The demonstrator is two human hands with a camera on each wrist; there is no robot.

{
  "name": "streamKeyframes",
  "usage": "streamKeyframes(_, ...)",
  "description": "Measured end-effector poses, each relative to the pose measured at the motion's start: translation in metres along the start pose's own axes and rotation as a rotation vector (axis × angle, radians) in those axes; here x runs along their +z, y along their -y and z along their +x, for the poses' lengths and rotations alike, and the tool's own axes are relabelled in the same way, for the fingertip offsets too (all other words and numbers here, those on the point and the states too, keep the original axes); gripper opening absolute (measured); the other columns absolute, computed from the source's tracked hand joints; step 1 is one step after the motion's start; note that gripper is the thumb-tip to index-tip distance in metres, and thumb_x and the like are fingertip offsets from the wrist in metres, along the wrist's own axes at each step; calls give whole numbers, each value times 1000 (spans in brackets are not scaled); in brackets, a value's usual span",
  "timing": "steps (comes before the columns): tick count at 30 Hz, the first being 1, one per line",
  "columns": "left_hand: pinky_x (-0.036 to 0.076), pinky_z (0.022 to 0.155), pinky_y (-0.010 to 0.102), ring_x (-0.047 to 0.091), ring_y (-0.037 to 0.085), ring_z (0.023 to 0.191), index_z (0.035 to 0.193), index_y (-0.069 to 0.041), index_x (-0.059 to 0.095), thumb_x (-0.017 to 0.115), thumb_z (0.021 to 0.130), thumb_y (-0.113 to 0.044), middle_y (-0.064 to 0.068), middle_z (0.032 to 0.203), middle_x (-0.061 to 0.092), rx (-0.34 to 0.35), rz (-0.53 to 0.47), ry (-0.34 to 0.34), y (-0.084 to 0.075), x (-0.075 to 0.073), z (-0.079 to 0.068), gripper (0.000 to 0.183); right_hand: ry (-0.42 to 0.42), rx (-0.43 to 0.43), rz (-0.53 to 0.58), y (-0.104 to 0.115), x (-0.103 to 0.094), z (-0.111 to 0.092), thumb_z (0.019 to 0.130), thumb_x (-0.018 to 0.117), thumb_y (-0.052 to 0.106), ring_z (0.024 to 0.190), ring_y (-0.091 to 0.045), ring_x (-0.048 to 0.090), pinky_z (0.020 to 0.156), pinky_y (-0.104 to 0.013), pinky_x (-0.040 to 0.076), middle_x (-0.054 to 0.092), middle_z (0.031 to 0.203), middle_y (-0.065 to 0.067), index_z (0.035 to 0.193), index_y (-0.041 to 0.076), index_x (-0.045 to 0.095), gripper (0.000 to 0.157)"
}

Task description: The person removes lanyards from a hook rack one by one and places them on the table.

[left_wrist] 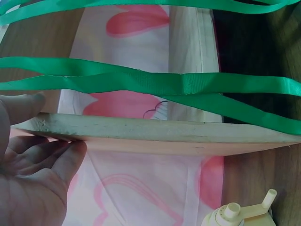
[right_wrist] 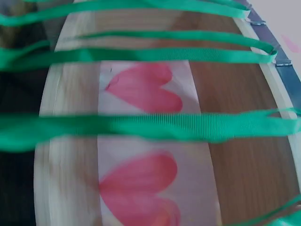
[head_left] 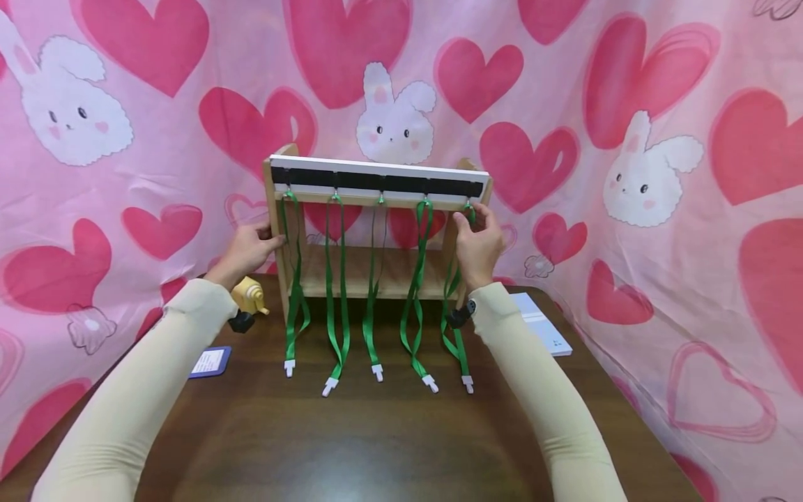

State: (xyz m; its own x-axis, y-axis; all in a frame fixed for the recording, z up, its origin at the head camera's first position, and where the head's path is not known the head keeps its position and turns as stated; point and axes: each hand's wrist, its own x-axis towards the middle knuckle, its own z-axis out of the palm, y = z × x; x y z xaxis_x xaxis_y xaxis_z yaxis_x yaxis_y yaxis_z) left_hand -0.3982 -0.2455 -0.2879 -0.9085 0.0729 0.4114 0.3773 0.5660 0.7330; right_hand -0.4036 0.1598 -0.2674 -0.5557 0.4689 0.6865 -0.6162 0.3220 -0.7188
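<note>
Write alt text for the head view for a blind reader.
Five green lanyards with white clips hang from a wooden stand on a brown table, before a pink heart-and-rabbit backdrop. A person's left grip holds the stand's left side; the right grip is at the rightmost lanyard's top.

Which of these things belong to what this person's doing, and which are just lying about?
Seemingly part of the job:
wooden rack
five green lanyards
black hook strip

Apparently just lying about:
yellow hand-cranked gadget
blue-framed card
white-and-blue booklet

Ribbed cloth lanyards; matt wooden rack; glossy tabletop.
</note>
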Motion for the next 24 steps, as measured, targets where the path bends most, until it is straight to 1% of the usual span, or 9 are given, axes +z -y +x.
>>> streamKeyframes(4,51,105,51,64,37,119,141,6,55,56,102,-16,30,132,63,-8,2,4,0,1,0,45,-75,67,22,1,10,-3,88,80,22,98,-15,69,86,-23,56,76,109,-13,120,8,70,36)
streamKeyframes(7,54,103,47,65,35,118,141,4,55,57,102,-17,30,131,64,-19,3,4,1,1,-1,45,-103,123,40,0,16,-4,87,81,23,102,-13,70,91,-24,57,77,113,-10,120,11,71,37)
streamKeyframes(10,56,101,42,66,33,117,141,4,56,58,101,-17,30,131,64,-15,7,3,1,1,0,45,-127,161,52,1,20,-5,87,81,21,101,-12,70,91,-25,56,77,114,-9,120,12,71,36)
streamKeyframes(12,55,101,42,66,34,117,141,4,56,58,101,-17,30,131,64,-10,2,1,1,1,0,45,-145,162,46,2,21,-6,87,80,21,99,-13,69,89,-26,56,77,112,-10,119,12,72,35)
streamKeyframes(14,54,102,46,65,36,118,141,5,56,58,101,-17,31,132,63,-5,4,2,0,1,1,45,-158,152,42,3,21,-5,87,80,21,97,-14,68,88,-27,56,77,110,-10,118,11,73,33)
streamKeyframes(16,52,104,50,64,38,120,141,4,55,58,101,-16,30,132,63,-14,2,-3,-1,1,2,45,-160,135,33,3,21,-4,89,78,21,96,-14,67,87,-27,56,77,110,-11,117,11,74,30)
streamKeyframes(18,51,105,53,63,40,121,142,5,55,57,102,-16,31,133,62,-19,-3,-1,-1,0,2,45,-157,123,29,2,20,-4,91,76,23,96,-16,67,85,-25,56,77,110,-10,117,12,75,28)
streamKeyframes(21,50,105,53,62,41,122,142,5,54,57,102,-15,32,134,61,-25,-11,4,-1,-1,2,46,-150,115,37,0,19,-3,94,73,23,93,-22,69,80,-22,56,77,109,-11,116,12,76,25)
streamKeyframes(24,50,105,54,62,42,122,143,5,53,56,102,-15,32,134,62,-26,-14,9,-1,-2,1,46,-149,111,55,-1,18,-2,96,71,22,85,-25,70,73,-19,55,78,104,-13,113,10,77,23)
